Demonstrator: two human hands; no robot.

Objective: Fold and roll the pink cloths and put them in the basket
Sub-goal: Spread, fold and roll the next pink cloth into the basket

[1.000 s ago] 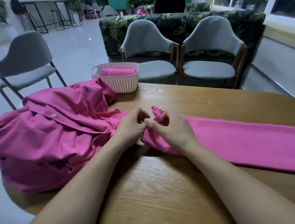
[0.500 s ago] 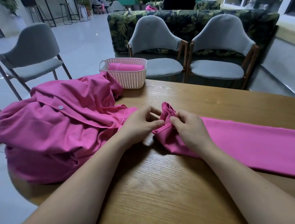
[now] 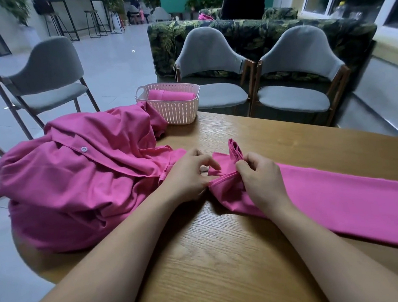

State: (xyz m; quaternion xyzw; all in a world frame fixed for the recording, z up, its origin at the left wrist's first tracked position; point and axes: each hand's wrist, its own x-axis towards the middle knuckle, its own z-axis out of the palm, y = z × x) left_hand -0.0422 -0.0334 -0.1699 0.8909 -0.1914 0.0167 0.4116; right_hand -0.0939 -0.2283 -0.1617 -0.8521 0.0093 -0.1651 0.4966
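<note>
- Where the wooden counter curves away at its left side, a heap of pink cloths lies crumpled. A button shows on one fold, and a grey chair stands on the floor behind.
- At the counter's far edge, touching the heap, stands a pale pink basket. A rolled cloth lies inside it on its side.
- Just right of the heap, the left hand rests with its fingers curled. Its grip is nearly closed, thumb and fingertips pinching the left end of a long cloth.
- Facing it, almost touching, the right hand has its grip closed tight. The curled fingers pinch the bunched fabric of the same end, where a small rolled tip sticks up.
- From both hands the long cloth runs flat across the counter as a folded strip, out past the right edge of view.
- Beyond the counter stand two grey chairs, with a leaf-patterned sofa behind them.
</note>
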